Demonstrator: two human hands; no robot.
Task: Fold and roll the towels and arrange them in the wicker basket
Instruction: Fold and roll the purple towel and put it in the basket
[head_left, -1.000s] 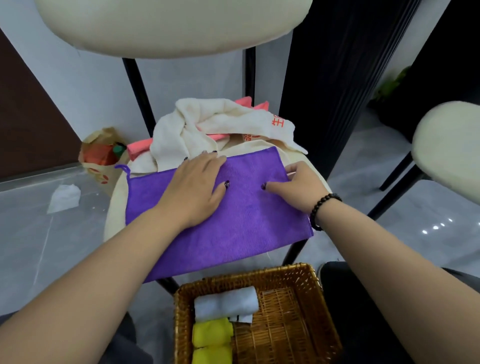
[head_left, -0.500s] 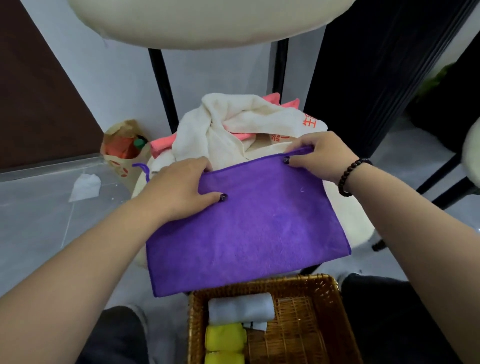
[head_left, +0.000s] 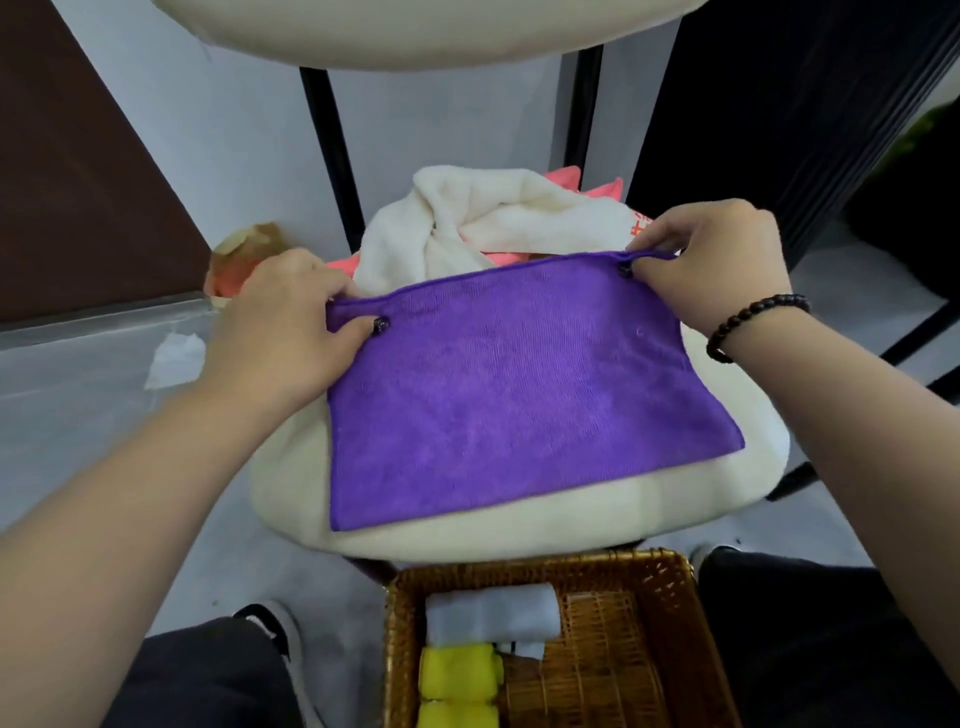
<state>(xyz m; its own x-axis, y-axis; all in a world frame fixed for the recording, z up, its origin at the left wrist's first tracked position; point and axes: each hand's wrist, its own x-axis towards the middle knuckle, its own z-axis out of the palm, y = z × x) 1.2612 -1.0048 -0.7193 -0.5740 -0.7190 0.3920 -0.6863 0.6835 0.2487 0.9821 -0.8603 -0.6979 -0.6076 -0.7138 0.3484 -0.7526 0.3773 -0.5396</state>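
In the middle of the frame a purple towel (head_left: 498, 384) lies spread on a cream cushioned stool (head_left: 467, 525), its far edge lifted a little off the seat. The left hand (head_left: 280, 332) pinches that edge at its left corner, thumb on top and fingers tucked behind the cloth; the right hand (head_left: 711, 260) pinches the right corner the same way, a dark beaded bracelet (head_left: 753, 322) round its wrist. The towel looks to be already folded once, though that is a judgement from its thick top edge – the next fold, and the rolling, are not yet done. Behind it, toward the upper middle of the frame, a heap of unfolded cloth waits: a white towel (head_left: 498, 218) bunched on top of a pink towel (head_left: 571, 179), of which only bits show. At the bottom of the frame the wicker basket (head_left: 670, 587) stands on the floor between the person's knees, and it holds a rolled pale towel (head_left: 493, 613) at its far left and, just below that, two yellow rolls (head_left: 457, 675) – the lower one is cut off by the frame edge. The right half of the basket shows bare weave. So about three towels appear finished, one is in hand, and at least two remain in the heap.
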